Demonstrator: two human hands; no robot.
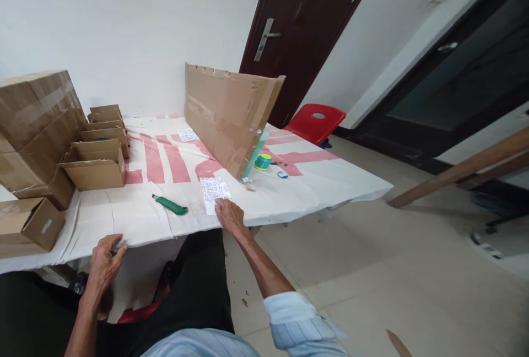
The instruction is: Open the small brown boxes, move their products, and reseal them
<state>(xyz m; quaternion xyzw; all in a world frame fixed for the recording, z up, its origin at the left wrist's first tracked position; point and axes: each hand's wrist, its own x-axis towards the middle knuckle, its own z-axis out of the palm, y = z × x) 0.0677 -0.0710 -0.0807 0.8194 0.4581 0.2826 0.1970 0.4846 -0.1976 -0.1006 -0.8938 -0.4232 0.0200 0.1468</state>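
My left hand [106, 260] is at the front edge of the table, thumb and forefinger apart, with nothing seen in it. To its right, my right hand [230, 215] is at the lower right corner of a white paper sheet [211, 187] with rows of small dark printed marks. Its fingers are bunched on the sheet's edge; the fingertips are partly hidden. The sheet lies on the white cloth. Between the two hands, further in, lies a green utility knife [170, 204], its tip pointing left.
Open small cardboard boxes [97, 172] stand in a row at left, beside larger stacked cartons [39, 120]. A big cardboard panel [227, 114] stands upright mid-table. Right of it are a teal tape roll [263, 162] and a small blue-white disc [282, 174]. A red chair [316, 124] stands beyond.
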